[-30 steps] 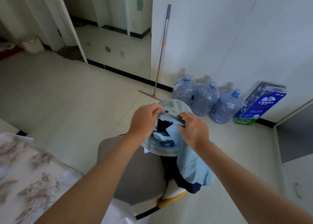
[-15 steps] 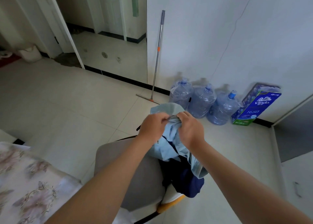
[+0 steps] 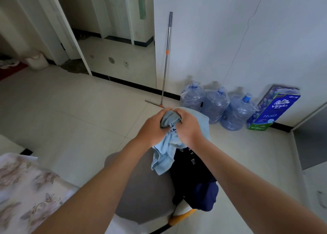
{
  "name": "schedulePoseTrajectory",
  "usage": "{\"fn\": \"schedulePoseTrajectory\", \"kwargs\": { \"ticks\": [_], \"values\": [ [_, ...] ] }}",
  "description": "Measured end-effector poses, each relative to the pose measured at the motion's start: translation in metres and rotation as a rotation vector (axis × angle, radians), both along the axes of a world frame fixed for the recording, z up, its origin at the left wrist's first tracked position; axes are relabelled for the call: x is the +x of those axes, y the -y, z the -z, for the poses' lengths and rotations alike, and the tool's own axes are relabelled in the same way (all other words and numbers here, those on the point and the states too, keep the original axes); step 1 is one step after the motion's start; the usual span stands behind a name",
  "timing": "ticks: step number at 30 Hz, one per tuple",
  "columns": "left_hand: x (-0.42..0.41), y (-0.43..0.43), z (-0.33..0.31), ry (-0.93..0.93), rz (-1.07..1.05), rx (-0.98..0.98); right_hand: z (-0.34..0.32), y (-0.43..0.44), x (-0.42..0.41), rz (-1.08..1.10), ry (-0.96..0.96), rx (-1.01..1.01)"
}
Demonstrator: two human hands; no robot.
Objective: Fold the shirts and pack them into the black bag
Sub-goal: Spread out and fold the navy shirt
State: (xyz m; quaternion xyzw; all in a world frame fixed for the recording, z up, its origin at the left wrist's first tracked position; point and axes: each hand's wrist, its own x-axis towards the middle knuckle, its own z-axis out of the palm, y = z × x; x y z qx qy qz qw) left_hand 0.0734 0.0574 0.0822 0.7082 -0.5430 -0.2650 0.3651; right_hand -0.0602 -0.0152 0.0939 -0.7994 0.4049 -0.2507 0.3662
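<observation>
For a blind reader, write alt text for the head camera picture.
The left hand and right hand grip a bunched light blue shirt over a grey chair that holds a navy shirt. Three water jugs, a squeegee and a tissue pack stand by the wall.

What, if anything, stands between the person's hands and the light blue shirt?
Nothing does. The left hand and the right hand both grip the light blue shirt, bunched between them above the chair, where a dark navy garment lies. No black bag is recognisable in this view, so the way to it cannot be judged.
</observation>
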Motion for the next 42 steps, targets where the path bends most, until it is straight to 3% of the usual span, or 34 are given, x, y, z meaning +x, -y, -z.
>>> {"fn": "schedulePoseTrajectory", "kwargs": {
  "ticks": [2,4,7,10,12,15,21,25,27,30,31,34,36,39,42],
  "values": [
    [0.011,-0.004,-0.004,0.081,-0.102,-0.034,0.011,-0.002,-0.001,-0.053,0.029,0.067],
    [0.023,-0.015,-0.012,0.071,-0.185,-0.064,0.030,-0.004,-0.007,-0.137,-0.068,0.158],
    [0.034,-0.031,-0.033,-0.071,-0.265,-0.153,0.055,-0.007,-0.005,-0.149,-0.335,0.024],
    [0.047,-0.048,-0.060,-0.127,-0.300,-0.306,0.060,-0.015,0.020,-0.040,-0.393,-0.025],
    [0.060,-0.063,-0.078,-0.170,-0.353,-0.390,0.049,-0.023,0.043,-0.015,-0.364,0.037],
    [0.082,-0.097,-0.099,-0.135,-0.469,-0.439,0.023,-0.047,0.084,-0.067,-0.159,0.201],
    [0.154,-0.229,-0.096,0.328,-0.868,-0.188,-0.021,-0.138,0.180,-0.173,0.029,0.384],
    [0.192,-0.343,-0.089,0.328,-1.082,-0.165,-0.036,-0.226,0.235,-0.340,0.101,0.497],
    [0.200,-0.381,-0.082,0.370,-1.083,-0.167,-0.034,-0.259,0.246,-0.425,0.094,0.587],
    [0.212,-0.454,-0.057,0.450,-1.037,-0.025,-0.012,-0.329,0.270,-0.576,-0.015,0.915],
    [0.214,-0.476,-0.046,0.423,-0.979,0.082,-0.002,-0.348,0.274,-0.621,-0.081,0.920],
    [0.212,-0.526,-0.006,0.167,-0.652,0.553,0.033,-0.382,0.275,-0.651,-0.367,0.622],
    [0.204,-0.547,0.024,0.078,-0.548,0.735,0.061,-0.390,0.271,-0.612,-0.489,0.539],
    [0.196,-0.558,0.064,0.182,-0.731,0.606,0.101,-0.398,0.266,-0.613,-0.721,0.281],
    [0.198,-0.550,0.093,0.292,-0.698,0.589,0.128,-0.416,0.263,-0.563,-0.719,0.283]
  ]
}}
